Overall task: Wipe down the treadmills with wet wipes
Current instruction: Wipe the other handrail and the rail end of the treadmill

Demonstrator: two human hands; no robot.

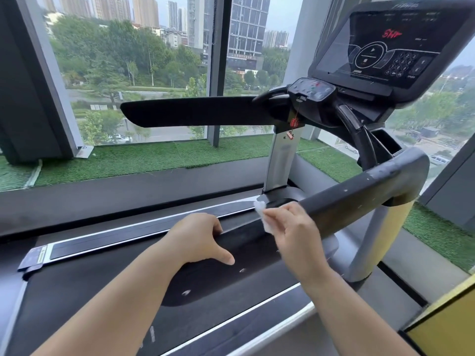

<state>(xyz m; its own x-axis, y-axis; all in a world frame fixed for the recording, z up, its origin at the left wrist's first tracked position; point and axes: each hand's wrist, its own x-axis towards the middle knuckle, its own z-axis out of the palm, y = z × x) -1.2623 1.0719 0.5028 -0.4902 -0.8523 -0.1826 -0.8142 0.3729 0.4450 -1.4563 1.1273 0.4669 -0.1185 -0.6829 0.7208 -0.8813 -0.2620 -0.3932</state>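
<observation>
**Head view of a treadmill (pixel 77 286) set beside a window (pixel 144 60).** The near handrail (pixel 359 196) is a dark padded bar flecked with pale chips. It rises from lower left to its bend at the treadmill's right edge.

- **Left hand (pixel 199 237):** the fingers curl over the far edge of this handrail and the thumb lies along its near face, so the hand grips the bar.
- **Right hand (pixel 290 227):** it sits just beside the left hand, further up the bar. Fingers and thumb pinch a crumpled white wet wipe (pixel 261 209) and hold it against the handrail's upper surface.
- **Wipe:** its free corner projects past the fingertips toward the base of the silver upright (pixel 280 160).

The far handrail (pixel 195 111) extends leftward from the console (pixel 393 44), whose dark screen shows red characters. A red safety clip (pixel 294 122) hangs below the small control panel. Artificial grass (pixel 154 158) lines the floor along the window.
</observation>
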